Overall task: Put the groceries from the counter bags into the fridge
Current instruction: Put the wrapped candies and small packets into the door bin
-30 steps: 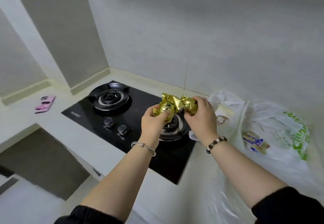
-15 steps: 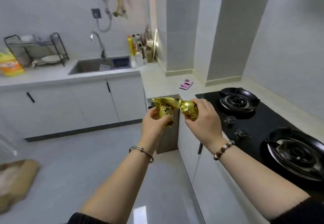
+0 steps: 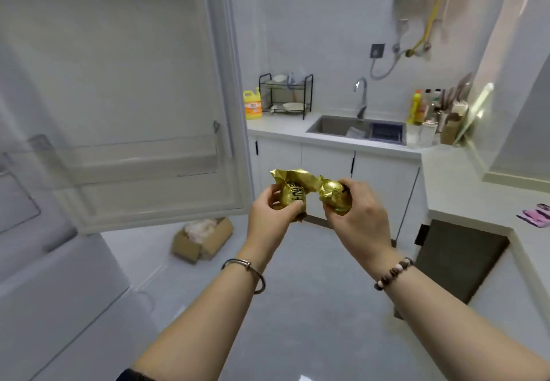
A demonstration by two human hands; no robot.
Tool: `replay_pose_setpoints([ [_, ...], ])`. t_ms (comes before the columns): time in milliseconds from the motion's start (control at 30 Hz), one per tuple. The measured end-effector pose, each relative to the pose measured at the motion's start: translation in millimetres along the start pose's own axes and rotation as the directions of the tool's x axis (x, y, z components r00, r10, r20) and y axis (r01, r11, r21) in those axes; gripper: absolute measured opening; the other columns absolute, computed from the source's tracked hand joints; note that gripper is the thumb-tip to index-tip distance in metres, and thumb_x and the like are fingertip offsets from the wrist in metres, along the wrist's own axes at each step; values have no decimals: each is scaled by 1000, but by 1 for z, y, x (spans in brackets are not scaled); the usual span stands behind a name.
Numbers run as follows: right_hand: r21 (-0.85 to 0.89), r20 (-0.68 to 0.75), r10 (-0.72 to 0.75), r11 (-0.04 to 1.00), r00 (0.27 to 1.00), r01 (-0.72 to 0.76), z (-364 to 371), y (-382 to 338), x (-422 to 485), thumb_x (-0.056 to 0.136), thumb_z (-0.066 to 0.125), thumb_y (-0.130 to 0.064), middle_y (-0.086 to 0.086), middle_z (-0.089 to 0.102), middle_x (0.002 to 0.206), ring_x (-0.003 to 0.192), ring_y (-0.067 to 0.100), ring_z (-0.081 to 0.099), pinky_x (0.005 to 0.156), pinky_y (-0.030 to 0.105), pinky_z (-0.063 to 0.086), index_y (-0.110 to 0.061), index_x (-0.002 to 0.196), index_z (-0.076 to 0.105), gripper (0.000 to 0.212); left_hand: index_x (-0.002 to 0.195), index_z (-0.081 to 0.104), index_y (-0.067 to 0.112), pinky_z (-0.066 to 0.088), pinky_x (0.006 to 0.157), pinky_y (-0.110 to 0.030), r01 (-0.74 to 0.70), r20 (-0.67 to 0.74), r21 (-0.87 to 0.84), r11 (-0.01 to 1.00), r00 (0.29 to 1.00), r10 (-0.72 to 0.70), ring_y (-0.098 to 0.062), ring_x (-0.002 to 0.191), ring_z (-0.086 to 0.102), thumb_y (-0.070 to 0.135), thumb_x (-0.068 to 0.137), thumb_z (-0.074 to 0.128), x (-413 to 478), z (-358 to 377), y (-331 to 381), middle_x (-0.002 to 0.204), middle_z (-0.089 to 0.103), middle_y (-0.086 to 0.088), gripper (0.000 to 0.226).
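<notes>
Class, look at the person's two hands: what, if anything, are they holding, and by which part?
A gold foil package with two rounded lumps. The left hand grips the left lump, the right hand the right lump, fingers wrapped around each; the crumpled foil between them is free.

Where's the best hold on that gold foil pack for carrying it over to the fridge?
Probably as held now: left hand cupping one round lump, right hand the other, from the sides. The gold foil pack is crinkled loose foil between them.
</notes>
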State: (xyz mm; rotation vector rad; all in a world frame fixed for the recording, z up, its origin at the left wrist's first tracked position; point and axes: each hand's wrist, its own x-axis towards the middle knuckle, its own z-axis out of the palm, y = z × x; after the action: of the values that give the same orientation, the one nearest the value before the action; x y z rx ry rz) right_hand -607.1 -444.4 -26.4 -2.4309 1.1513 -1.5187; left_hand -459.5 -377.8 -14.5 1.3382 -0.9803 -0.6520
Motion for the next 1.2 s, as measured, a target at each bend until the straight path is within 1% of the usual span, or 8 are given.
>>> replay_pose_setpoints([
  [200, 175, 18, -81, 982, 997, 76, 50, -28, 42, 73, 78, -18, 6, 62, 93, 80, 17, 55, 67, 22, 39, -7, 106, 60, 39, 110, 59, 23, 54, 74, -20, -66, -199, 125, 990, 976, 90, -9, 94, 62, 16, 78, 72, 19, -63, 14, 101, 65, 4, 35],
  [367, 269, -10, -206, 942, 978, 201, 84, -60, 79, 73, 78, -18, 5, 63, 92, 79, 20, 57, 65, 23, 42, -8, 105, 60, 37, 87, 56, 38, 53, 68, -14, -175, -242, 312, 934, 936, 256, -3, 83, 62, 15, 77, 73, 38, -100, 40, 88, 65, 13, 30],
  [500, 310, -66, -289, 904, 955, 295, 101, -95, 109, 74, 77, -18, 6, 62, 92, 79, 20, 58, 64, 24, 44, -6, 105, 60, 37, 89, 56, 40, 55, 73, -19, -223, -289, 387, 895, 892, 347, -2, 81, 62, 17, 75, 74, 55, -137, 61, 86, 65, 15, 32],
  [767, 302, -107, -361, 876, 927, 376, 161, -185, 167, 73, 78, -17, 7, 62, 96, 85, 25, 59, 68, 32, 48, -6, 106, 60, 39, 108, 55, 31, 50, 72, -11, -263, -290, 501, 824, 846, 446, -3, 90, 61, 24, 76, 76, 109, -266, 95, 96, 62, 17, 39],
  [833, 298, -46, -302, 906, 952, 301, 178, -207, 179, 73, 77, -19, 5, 62, 99, 88, 25, 58, 71, 29, 44, -9, 108, 60, 40, 106, 55, 31, 49, 70, -10, -240, -275, 503, 830, 866, 417, 0, 85, 62, 23, 75, 76, 125, -300, 100, 94, 63, 16, 38],
  [933, 284, 172, -192, 949, 966, 138, 204, -238, 197, 76, 74, -27, -3, 59, 101, 88, 18, 56, 72, 28, 41, -18, 112, 56, 42, 102, 57, 25, 47, 63, -8, -133, -209, 544, 829, 935, 287, 4, 73, 62, 24, 73, 77, 150, -347, 106, 88, 66, 14, 34],
  [1067, 240, 450, -92, 970, 889, -21, 238, -273, 213, 75, 73, -37, -15, 58, 83, 69, 1, 55, 55, 23, 46, -27, 100, 55, 33, 103, 62, 19, 48, 56, -13, 22, -66, 730, 683, 997, 39, -5, 72, 62, 31, 71, 77, 183, -397, 100, 88, 66, 7, 38],
  [1200, 55, 618, -22, 998, 786, -16, 264, -291, 218, 73, 73, -41, -9, 59, 91, 83, 11, 56, 69, 29, 49, -25, 99, 58, 34, 97, 64, 15, 51, 52, -14, 73, 51, 842, 535, 976, -214, -10, 67, 64, 31, 71, 78, 205, -422, 85, 86, 67, 0, 33],
])
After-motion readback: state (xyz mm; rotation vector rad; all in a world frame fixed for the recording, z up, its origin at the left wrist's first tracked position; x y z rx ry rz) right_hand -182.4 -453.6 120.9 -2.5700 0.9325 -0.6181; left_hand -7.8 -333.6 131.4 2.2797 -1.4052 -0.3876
